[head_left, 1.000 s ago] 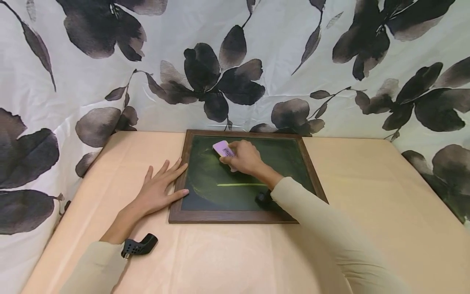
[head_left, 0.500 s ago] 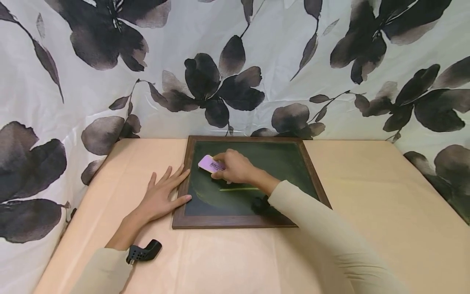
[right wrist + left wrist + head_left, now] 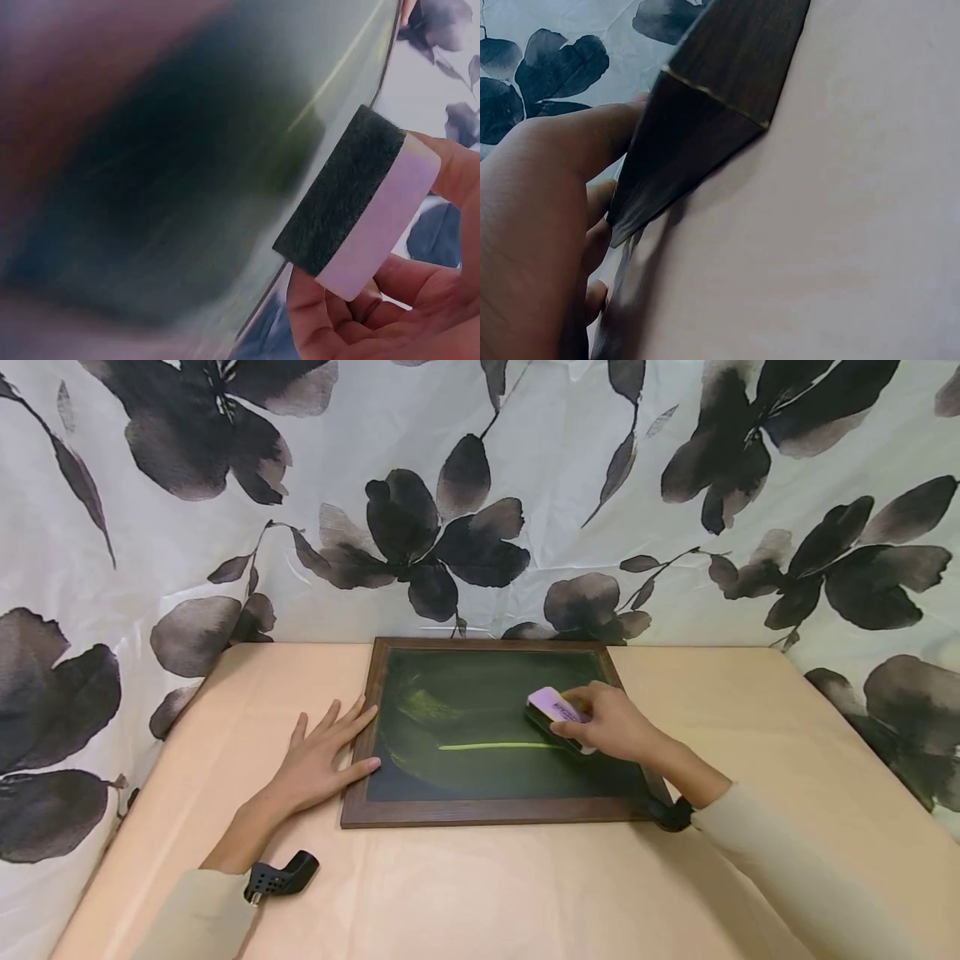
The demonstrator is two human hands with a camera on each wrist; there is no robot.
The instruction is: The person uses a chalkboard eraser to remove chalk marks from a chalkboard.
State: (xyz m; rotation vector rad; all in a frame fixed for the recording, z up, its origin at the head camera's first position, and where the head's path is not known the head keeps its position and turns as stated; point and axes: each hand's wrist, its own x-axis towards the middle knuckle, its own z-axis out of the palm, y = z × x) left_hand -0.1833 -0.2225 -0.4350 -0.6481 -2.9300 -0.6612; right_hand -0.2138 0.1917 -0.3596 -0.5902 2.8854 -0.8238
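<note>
A chalkboard (image 3: 480, 777) in a brown wooden frame lies on the table, with a yellow-green chalk line (image 3: 495, 746) across it and a smudge (image 3: 427, 706) at its upper left. My right hand (image 3: 618, 722) grips a chalkboard eraser (image 3: 551, 703) by its sides over the right half of the board. In the right wrist view the eraser (image 3: 379, 217) shows a lilac back and dark felt; whether the felt touches the board I cannot tell. My left hand (image 3: 318, 760) rests with spread, straight fingers at the frame's left edge; in the left wrist view its fingers lie beside the dark frame (image 3: 697, 127).
A peach-coloured cloth covers the table (image 3: 465, 893). Behind it and along the sides hangs a white curtain (image 3: 322, 443) with dark flowers. A black wrist camera (image 3: 281, 877) sits on the left wrist, another (image 3: 670, 814) at the right wrist.
My right hand, with the eraser, first slid left over the smudge area and then moved far to the right. More of the chalk line and the smudge now show. The left hand stays put.
</note>
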